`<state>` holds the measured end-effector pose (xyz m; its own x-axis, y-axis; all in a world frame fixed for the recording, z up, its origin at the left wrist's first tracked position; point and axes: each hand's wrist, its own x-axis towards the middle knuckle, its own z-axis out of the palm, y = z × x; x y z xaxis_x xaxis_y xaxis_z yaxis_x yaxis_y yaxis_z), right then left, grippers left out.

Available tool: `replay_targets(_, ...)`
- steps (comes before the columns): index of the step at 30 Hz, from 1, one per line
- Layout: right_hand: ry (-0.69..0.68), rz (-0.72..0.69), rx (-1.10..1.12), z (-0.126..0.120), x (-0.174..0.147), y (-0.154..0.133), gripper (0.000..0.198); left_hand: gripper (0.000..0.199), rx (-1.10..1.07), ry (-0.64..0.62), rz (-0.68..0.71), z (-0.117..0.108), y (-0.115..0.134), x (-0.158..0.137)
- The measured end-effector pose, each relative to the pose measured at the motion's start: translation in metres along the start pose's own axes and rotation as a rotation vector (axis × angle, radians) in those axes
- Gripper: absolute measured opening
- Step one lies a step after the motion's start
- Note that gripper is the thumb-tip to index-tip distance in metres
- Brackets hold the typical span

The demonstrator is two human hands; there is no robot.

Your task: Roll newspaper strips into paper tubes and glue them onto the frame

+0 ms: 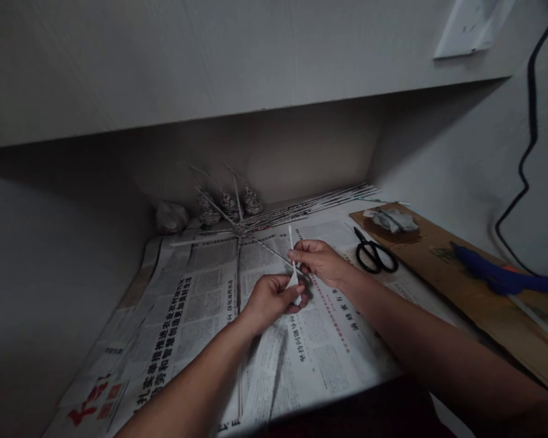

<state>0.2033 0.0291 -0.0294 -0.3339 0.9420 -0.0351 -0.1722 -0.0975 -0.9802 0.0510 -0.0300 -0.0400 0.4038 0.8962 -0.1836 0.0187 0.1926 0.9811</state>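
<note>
Paper strip [295, 280] sits pinched between both hands [270, 298] [320, 261].

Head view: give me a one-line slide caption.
Left hand and right hand grip a paper strip above newspaper; black scissors lie nearby.

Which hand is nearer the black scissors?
Right. The right hand, gripping a rolled paper strip, is just left of the black scissors, not touching them; the left hand, on the same strip, is farther left and closer to the body.
</note>
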Motion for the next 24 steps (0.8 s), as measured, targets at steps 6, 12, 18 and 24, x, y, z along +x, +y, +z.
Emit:
replay_targets(6, 0.046, -0.092, -0.122, 0.0, 0.0, -0.003, 0.037, 0.032, -0.048, -0.015, -0.021, -0.001, 0.001, 0.0)
replay_targets(12, 0.398, -0.305, -0.557, -0.044, 0.018, -0.015, 0.041, 0.039, -0.205, 0.006, -0.061, -0.005, 0.005, 0.0)
replay_targets(18, 1.013, -0.297, -1.37, -0.128, 0.007, -0.044, 0.046, 0.036, -0.242, 0.001, -0.039, -0.009, 0.006, -0.001)
replay_targets(24, 0.981, 0.262, -1.497, -0.182, -0.005, -0.043, 0.04, 0.032, -0.224, 0.009, -0.007, -0.008, 0.006, -0.001)
